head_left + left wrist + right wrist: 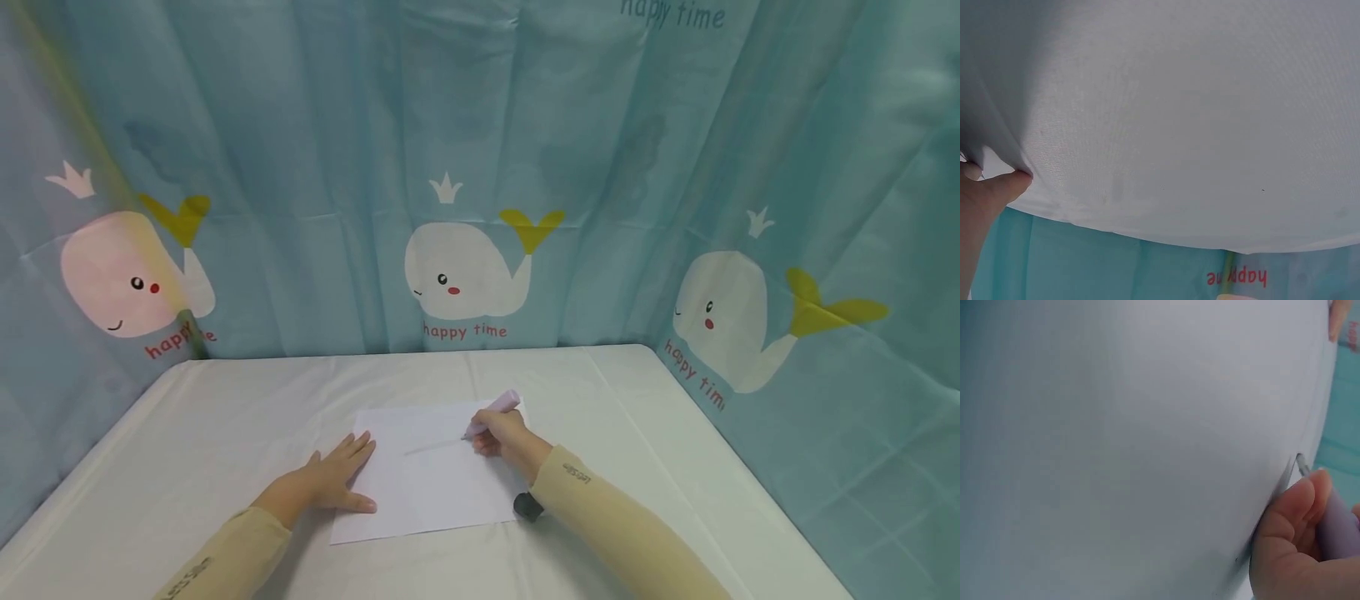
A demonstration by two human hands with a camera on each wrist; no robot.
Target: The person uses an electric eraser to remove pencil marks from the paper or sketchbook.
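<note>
A white sheet of paper (pixel 427 487) lies on the white-covered table. My left hand (pixel 333 479) rests on the sheet's left edge with its fingers spread; in the left wrist view only part of that hand (pixel 985 200) shows at the left side. My right hand (pixel 501 433) pinches a thick lilac pen (pixel 506 400) over the right half of the paper. The pen slants, its narrow grey tip down at the sheet. From the tip a faint grey streak (pixel 435 447) runs leftward. In the right wrist view thumb and fingertips close around the pen (pixel 1338 528) near its tip.
The table (pixel 247 408) has a white cloth cover. Blue-green curtains (pixel 300 167) printed with whales hang behind it and at both sides. A small dark round object (pixel 528 506) sits by the right sleeve (pixel 600 508), at the paper's lower right corner.
</note>
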